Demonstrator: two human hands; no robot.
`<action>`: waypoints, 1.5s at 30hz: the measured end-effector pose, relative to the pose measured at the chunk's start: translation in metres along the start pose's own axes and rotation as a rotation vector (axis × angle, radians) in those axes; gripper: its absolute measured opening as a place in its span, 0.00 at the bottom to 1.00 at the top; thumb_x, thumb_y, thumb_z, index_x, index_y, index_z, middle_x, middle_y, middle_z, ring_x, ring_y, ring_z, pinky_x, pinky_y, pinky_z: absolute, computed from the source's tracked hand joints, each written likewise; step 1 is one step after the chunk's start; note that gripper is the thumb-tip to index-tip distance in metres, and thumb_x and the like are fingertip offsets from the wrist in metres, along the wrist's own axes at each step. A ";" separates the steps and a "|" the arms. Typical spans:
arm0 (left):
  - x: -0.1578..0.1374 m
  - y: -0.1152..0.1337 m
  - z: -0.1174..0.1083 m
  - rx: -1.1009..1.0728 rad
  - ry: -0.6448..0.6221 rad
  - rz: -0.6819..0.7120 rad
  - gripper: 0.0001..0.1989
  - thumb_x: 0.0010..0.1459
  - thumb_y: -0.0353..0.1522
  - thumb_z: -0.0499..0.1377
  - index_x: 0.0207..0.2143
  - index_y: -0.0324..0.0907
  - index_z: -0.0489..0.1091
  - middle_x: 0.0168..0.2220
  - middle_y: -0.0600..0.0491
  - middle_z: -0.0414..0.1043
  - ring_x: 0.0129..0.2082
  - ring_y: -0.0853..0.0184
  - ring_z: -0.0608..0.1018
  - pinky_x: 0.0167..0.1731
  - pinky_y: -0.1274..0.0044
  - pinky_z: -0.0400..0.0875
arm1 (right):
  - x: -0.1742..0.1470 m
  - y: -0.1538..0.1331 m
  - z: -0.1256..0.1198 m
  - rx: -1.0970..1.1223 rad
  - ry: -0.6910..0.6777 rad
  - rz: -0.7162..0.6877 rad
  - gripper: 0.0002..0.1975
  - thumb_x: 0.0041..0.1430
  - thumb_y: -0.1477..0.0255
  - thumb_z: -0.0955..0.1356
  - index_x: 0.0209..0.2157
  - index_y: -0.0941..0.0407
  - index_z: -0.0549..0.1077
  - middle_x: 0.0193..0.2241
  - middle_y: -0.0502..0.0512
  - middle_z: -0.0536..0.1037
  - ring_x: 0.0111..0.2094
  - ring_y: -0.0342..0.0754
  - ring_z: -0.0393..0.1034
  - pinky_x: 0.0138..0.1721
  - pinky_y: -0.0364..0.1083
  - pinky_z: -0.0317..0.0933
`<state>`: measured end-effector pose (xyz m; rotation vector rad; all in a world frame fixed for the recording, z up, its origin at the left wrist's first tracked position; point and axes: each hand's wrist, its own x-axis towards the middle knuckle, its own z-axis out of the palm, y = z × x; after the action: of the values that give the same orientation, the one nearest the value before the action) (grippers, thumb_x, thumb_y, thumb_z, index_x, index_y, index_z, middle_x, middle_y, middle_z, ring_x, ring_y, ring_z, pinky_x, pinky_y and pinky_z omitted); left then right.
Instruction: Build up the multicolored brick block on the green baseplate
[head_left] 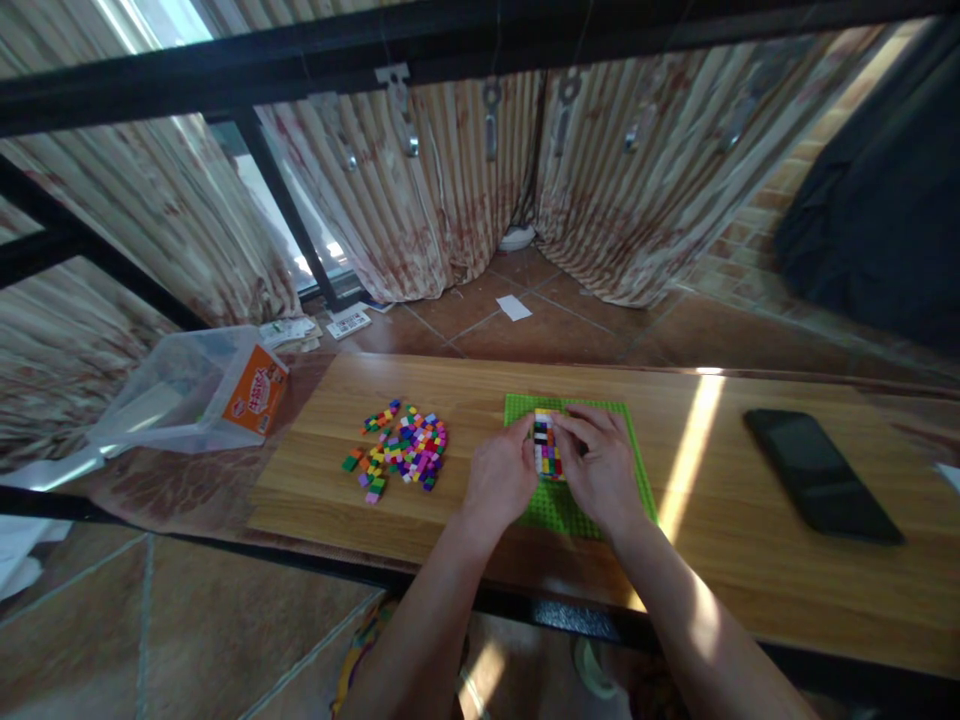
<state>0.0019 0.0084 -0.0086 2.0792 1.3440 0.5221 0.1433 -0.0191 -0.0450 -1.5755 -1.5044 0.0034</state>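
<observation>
A green baseplate (600, 412) lies on the wooden table (750, 560), and a small block of stacked coloured bricks (547, 447) stands on it. My left hand (500, 478) touches the block's left side with its fingertips. My right hand (600, 462) presses on the block from the right and top, fingers curled over it. Whether either hand pinches a single brick is hidden by the fingers. A loose pile of small coloured bricks (403, 449) lies on the table left of the plate.
A clear plastic tub with an orange label (196, 392) lies tipped at the table's left end. A black phone (821, 474) rests on the right part of the table. Curtains, a black metal frame and tiled floor lie beyond the far edge.
</observation>
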 end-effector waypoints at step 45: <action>0.010 -0.009 -0.005 -0.348 0.146 -0.094 0.20 0.61 0.26 0.55 0.55 0.38 0.70 0.52 0.42 0.76 0.48 0.60 0.79 0.53 0.65 0.72 | 0.033 0.018 -0.024 0.187 -0.057 0.289 0.07 0.57 0.66 0.69 0.33 0.52 0.79 0.36 0.54 0.82 0.41 0.53 0.76 0.48 0.55 0.66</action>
<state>-0.0027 0.0217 -0.0109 1.7157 1.3168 0.8166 0.1795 -0.0042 -0.0232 -1.6363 -1.2676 0.3457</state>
